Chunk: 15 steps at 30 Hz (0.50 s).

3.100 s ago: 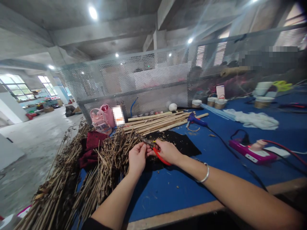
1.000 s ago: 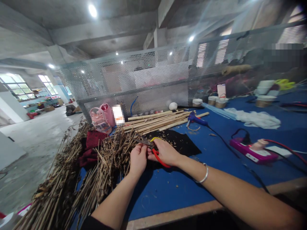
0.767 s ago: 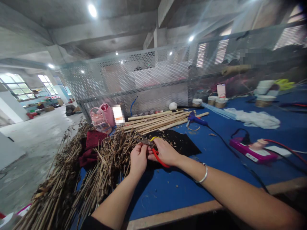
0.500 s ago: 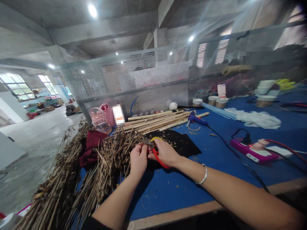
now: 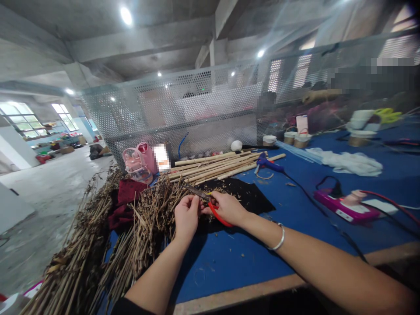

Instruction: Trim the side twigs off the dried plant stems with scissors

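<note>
Head view: the right hand (image 5: 229, 208) is gripping red-handled scissors (image 5: 210, 204), blades pointing far-left past the left hand (image 5: 186, 215), whose fingers (image 5: 193, 204) are pinching a dry twig (image 5: 170, 205) from the pile just left.

Concrete ceiling (image 5: 147, 30) with exposed beams fills the upper frame; round lamps (image 5: 126, 15) glow at upper left and centre. A perforated metal screen (image 5: 197, 109) runs across the middle, behind a worktable covered in blue cloth (image 5: 295, 205) with a wooden front edge at the bottom. Bare grey concrete floor (image 5: 42, 197) spreads at left. Bright windows (image 5: 22, 118) sit at far left, with blurred goods below them. More windows, washed out, at upper right.
</note>
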Motion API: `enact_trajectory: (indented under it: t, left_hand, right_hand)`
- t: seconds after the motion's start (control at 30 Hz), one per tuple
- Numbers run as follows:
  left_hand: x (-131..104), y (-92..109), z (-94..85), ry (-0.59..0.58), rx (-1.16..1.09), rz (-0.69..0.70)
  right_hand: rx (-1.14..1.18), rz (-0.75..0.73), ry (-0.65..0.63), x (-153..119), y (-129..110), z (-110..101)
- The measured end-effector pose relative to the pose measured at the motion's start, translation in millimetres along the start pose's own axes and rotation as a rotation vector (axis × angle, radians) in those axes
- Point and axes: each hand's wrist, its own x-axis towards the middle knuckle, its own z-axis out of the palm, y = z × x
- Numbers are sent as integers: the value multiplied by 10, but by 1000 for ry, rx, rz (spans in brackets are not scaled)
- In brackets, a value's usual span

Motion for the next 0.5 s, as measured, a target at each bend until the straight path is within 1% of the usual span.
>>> enact_trajectory:
  t: [0.1,0.17,0.23,0.33,0.4,0.5]
  left_hand:
    - [36,-42,-25,17,38,-5]
    - [54,-61,-52,18,118,23]
    - [64,-68,-80,20,236,89]
    - [63,-53,-102,28,377,193]
    - [51,-32,-94,7,362,208]
    - [22,0,-62,-59,200,145]
  right_hand:
    - [-54,-14,3,-12,7,-23]
    - [-68,-41,-7,-17,15,-38]
    - [-72,-58,-17,-18,21,-52]
    - [-63,-46,-24,-14,21,-71]
    - [-31,-37,-28,-7,25,-81]
    - [55,-49,-61,7,47,-87]
